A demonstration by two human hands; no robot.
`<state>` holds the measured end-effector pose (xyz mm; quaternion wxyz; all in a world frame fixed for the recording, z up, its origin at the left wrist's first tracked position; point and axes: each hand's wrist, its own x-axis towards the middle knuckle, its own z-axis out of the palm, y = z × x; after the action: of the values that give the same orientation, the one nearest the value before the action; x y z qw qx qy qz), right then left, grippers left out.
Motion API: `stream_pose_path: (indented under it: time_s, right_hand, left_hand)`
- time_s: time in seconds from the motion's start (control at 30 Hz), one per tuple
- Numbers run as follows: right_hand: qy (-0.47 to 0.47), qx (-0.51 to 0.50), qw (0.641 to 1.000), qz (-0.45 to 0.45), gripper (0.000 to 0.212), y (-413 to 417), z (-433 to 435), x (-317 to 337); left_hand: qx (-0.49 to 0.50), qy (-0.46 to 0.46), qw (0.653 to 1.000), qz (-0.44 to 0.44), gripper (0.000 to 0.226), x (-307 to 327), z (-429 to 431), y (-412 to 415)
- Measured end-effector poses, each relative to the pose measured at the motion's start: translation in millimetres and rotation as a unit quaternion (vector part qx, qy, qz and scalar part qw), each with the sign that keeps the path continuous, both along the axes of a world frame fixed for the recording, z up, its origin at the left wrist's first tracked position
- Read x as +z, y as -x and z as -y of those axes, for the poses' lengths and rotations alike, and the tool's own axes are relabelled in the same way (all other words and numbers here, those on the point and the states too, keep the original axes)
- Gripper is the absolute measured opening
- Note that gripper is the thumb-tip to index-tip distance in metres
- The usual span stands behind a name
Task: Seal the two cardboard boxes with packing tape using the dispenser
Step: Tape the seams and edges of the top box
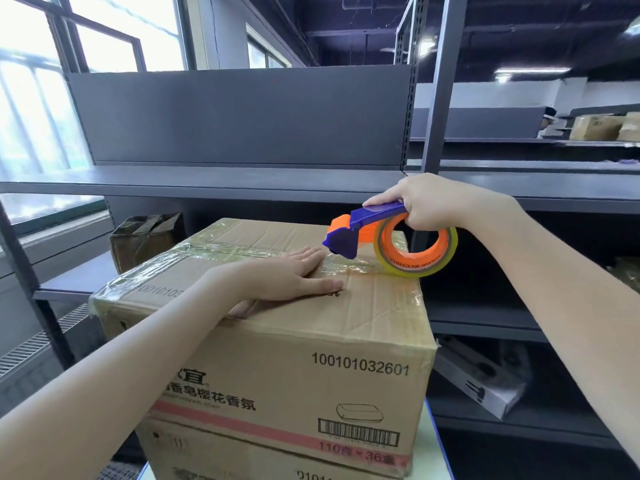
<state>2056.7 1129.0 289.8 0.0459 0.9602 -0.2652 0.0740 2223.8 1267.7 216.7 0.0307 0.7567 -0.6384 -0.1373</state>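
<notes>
Lowest in view, at 6 o'clock, a second brown cardboard box (242, 455) shows only its upper part. The large brown cardboard box with black printed numbers and a pink stripe (311, 358) stands directly on it. On the lid of this upper box the left hand (287, 278) lies flat and presses down, its fingers straight and pointing toward 3 o'clock. It lies just beside the glossy strip of clear packing tape (214, 252) that crosses the lid from 9 to 3 o'clock.

At the 2 o'clock corner of the lid the right hand (433, 202) grips the purple and orange plastic tape dispenser (356, 226). Its fingers are curled through the orange core of the clear tape roll (415, 251). The purple nose of the dispenser is near the left fingertips; whether it touches the lid I cannot tell.

Behind stands a grey metal shelf rack (242, 181). A small dark wrapped box (145, 237) sits at 10 o'clock and a flat white carton (478, 379) at 4 o'clock.
</notes>
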Motion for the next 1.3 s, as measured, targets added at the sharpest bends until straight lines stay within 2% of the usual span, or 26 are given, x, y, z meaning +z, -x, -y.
stream_pose_path:
  time_s: [0.47, 0.6, 0.73, 0.83, 0.9, 0.97, 1.07, 1.2, 1.3]
  right_hand:
    - [-0.001, 0.007, 1.000, -0.016, 0.065, 11.1, 5.0, 3.9]
    - [-0.008, -0.052, 0.998, -0.015, 0.068, 65.1, 27.9, 15.8]
    - [-0.018, -0.065, 0.998, 0.020, 0.071, 101.6, 39.2, -6.6]
    - [-0.044, -0.040, 0.998, 0.034, 0.070, 102.5, 39.7, -23.7]
    - [-0.051, -0.038, 0.997, 0.049, 0.070, 103.6, 41.8, -25.1]
    - [-0.046, -0.041, 0.997, 0.055, 0.071, 103.6, 43.7, -26.4]
    - [-0.047, -0.045, 0.996, 0.057, 0.072, 101.4, 42.9, -30.1]
    - [-0.077, -0.065, 0.993, 0.057, 0.074, 103.2, 41.9, -37.6]
    - [-0.090, -0.063, 0.992, 0.068, 0.071, 100.7, 37.1, -41.9]
  left_hand:
    - [0.013, -0.003, 1.000, -0.025, 0.083, -2.1, 3.6, -6.3]
    - [0.020, -0.018, 1.000, -0.014, 0.095, 0.9, 2.7, -6.3]
    - [0.021, -0.039, 0.999, 0.024, 0.081, 7.9, 11.6, 2.6]
    - [0.032, -0.075, 0.997, 0.019, 0.098, 16.3, 12.3, 11.7]
    - [0.036, -0.081, 0.994, 0.061, 0.108, 21.0, 18.8, 26.1]
    - [0.013, -0.066, 0.993, 0.094, 0.105, 19.8, 28.1, 49.0]
    - [-0.031, -0.033, 0.998, 0.052, 0.097, 11.5, 39.9, 78.6]
    - [-0.018, -0.026, 0.995, 0.093, 0.099, 2.0, 43.9, 86.5]
    - [-0.010, -0.025, 0.995, 0.101, 0.089, 5.2, 42.6, 82.7]
